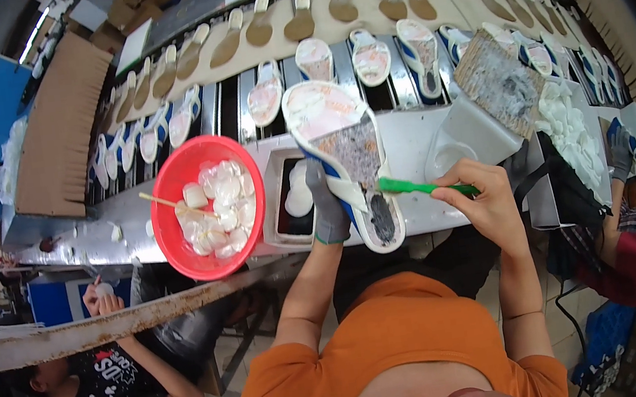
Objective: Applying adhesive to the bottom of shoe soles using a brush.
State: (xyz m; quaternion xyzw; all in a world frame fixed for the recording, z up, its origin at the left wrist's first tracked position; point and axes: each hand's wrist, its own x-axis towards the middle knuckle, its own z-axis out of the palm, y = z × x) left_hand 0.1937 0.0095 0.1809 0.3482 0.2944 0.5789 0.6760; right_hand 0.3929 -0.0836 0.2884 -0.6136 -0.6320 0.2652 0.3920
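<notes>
My left hand [327,205], in a grey glove, grips a blue-and-white shoe upper [343,143] turned bottom up. Its underside shows a pale, patchy forefoot, a grey speckled middle and a dark patch at the heel. A green-handled brush [420,183] is pinched in the bare fingers of my right hand [482,191]. The brush's head touches the shoe near a white strip [350,194] along its edge. Just left of my left hand, a white tray [277,204] contains round white pads [299,193].
A red basin [164,219] with translucent white discs and a stick stands at left. Beyond run a roller line of upturned shoes [265,93] and a row of soles [302,20]. A stained board [499,82] leans at right. Co-workers [103,395] sit on both sides.
</notes>
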